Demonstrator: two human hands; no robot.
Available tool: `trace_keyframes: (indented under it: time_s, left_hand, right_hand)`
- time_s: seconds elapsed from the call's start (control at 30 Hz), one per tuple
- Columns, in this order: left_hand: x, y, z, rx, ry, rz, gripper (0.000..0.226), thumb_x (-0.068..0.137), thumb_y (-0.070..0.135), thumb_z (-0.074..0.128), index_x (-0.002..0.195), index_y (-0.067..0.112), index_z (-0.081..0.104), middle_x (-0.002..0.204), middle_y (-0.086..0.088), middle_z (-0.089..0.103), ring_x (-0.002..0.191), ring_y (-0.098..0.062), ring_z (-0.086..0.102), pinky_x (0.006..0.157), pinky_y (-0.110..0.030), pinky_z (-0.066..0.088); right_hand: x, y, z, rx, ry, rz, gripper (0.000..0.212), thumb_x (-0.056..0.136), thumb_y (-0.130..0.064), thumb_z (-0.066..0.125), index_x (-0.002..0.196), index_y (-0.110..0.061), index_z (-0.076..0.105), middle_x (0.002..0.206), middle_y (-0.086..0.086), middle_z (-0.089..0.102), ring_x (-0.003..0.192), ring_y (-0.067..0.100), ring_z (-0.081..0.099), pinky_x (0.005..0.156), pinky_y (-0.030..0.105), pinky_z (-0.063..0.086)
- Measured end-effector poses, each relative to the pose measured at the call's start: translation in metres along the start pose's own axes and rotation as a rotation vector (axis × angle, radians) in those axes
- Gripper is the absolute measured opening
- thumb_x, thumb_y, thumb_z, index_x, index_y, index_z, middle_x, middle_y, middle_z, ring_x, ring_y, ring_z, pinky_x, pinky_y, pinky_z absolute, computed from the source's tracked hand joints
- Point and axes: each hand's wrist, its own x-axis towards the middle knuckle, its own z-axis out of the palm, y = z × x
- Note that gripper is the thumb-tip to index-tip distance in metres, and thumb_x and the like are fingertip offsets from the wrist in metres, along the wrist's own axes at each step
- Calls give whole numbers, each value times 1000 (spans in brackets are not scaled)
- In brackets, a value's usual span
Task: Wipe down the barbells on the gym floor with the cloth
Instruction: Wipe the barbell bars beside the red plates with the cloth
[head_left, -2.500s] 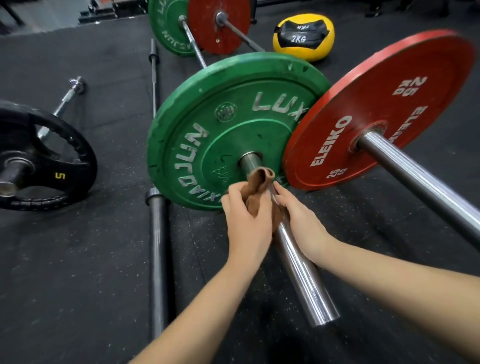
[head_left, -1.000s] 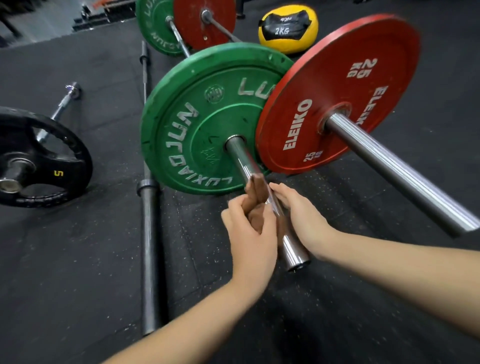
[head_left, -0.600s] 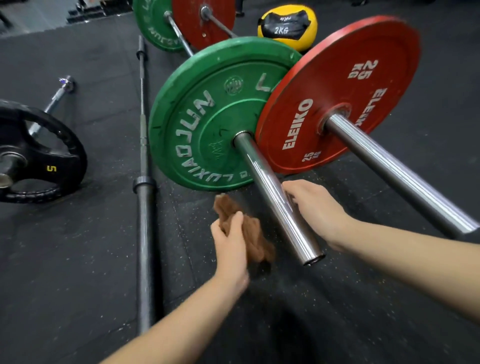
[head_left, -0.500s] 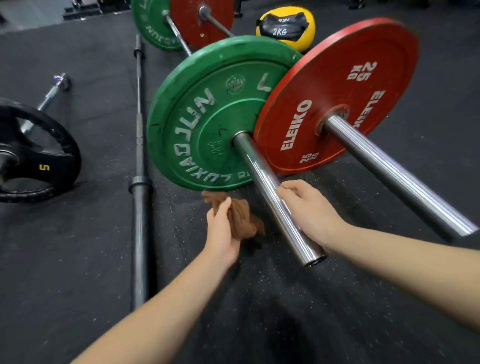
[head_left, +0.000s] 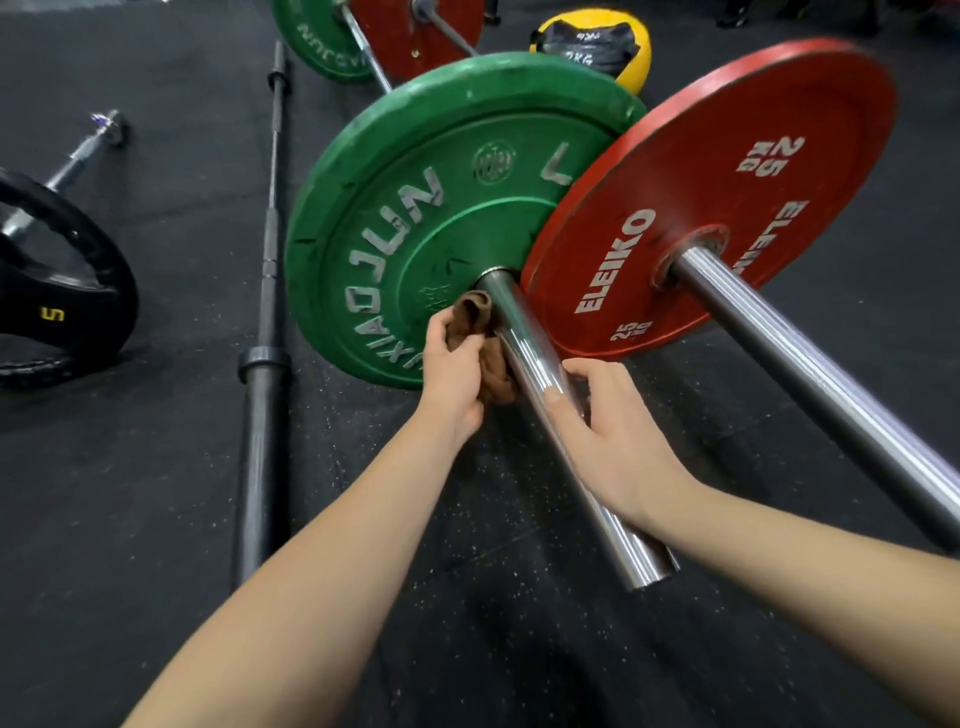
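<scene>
The green plate (head_left: 395, 218) is the anchor here: it stands on edge on the rubber floor, and the chrome sleeve (head_left: 524, 343) of its barbell juts from its hub toward the camera, raised off the floor so a hand can reach all round it. The left hand (head_left: 452, 374) has its fingers curled round a bunched brown cloth (head_left: 475, 312) and presses it against the sleeve's left flank, right where the sleeve leaves the green plate's hub. Starting at that inner end looks deliberate, since a stroke from there can run outward along the whole sleeve. The right hand (head_left: 613, 441) grips the sleeve a little farther out from the green plate, thumb laid over the top and fingers hooked round the far side, most likely to stop it spinning under the cloth (such sleeves usually turn freely). A red plate (head_left: 727, 171) on another barbell overlaps the green plate's right edge, its second sleeve (head_left: 831, 387) untouched, and a bare black bar (head_left: 260, 415) lies on the floor to the green plate's left. Both probably await the cloth, so the job seems well short of done.
</scene>
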Motion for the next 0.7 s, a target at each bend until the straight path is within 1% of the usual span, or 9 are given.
trace_keyframes:
  time_s: [0.07,0.13,0.23,0.3,0.37,0.47,0.57,0.63,0.7]
  left_hand:
    - [-1,-1,1,30,-1,15,35,102,0,47,123,25,60,114,-10,70,97,-22,68,93,-47,58]
    - [0,-7,1,95,10,23,34,103,3,47,123,28,60,114,-8,71,102,-25,69,92,-46,58]
    - [3,-14,-1,248,58,44,38,98,2,49,110,35,65,106,-3,74,101,-25,70,94,-49,58]
    - [4,-12,-2,323,75,58,40,94,1,53,103,36,70,99,3,76,97,-22,72,94,-46,59]
    - [9,-8,-7,399,44,67,39,93,0,56,100,34,73,94,5,77,94,-21,73,90,-44,60]
    - [15,-5,-14,536,-83,21,39,93,-2,58,104,31,75,91,0,78,90,-26,75,85,-50,62]
    - [10,1,-15,549,-134,48,32,94,5,62,104,32,74,94,3,78,94,-22,74,88,-48,61]
    - [6,9,-17,508,-135,69,33,95,10,61,117,33,70,106,4,75,100,-18,72,92,-44,60]
    - [0,13,-20,278,-127,26,42,96,7,51,130,28,63,118,-2,70,105,-19,69,93,-40,59]
  right_hand:
    - [0,0,2,37,17,8,40,104,-48,43,138,-26,48,130,-8,47,117,8,47,97,28,39]
    - [-1,0,3,61,25,7,39,105,-48,43,137,-27,48,128,-9,47,115,8,50,98,28,39]
    - [-1,-2,5,87,26,13,38,105,-47,43,137,-28,47,128,-12,46,113,4,50,95,26,37]
    - [-2,-4,6,99,26,18,37,105,-47,44,138,-29,46,129,-12,46,113,2,49,94,24,35]
    - [-2,-4,7,110,33,14,34,105,-45,45,135,-31,46,129,-12,46,112,1,48,95,22,34]
    - [-3,-4,8,126,31,18,33,105,-44,45,135,-31,45,128,-12,46,111,0,49,94,21,34]
    - [-4,-7,9,129,25,20,33,105,-46,44,135,-32,45,127,-13,46,111,-5,48,88,18,35]
    - [-4,-8,10,135,23,24,35,105,-46,45,137,-31,44,128,-12,46,110,-3,48,90,20,35]
    - [-4,-9,11,131,14,32,37,105,-46,44,138,-30,44,130,-12,46,112,0,47,94,22,34]
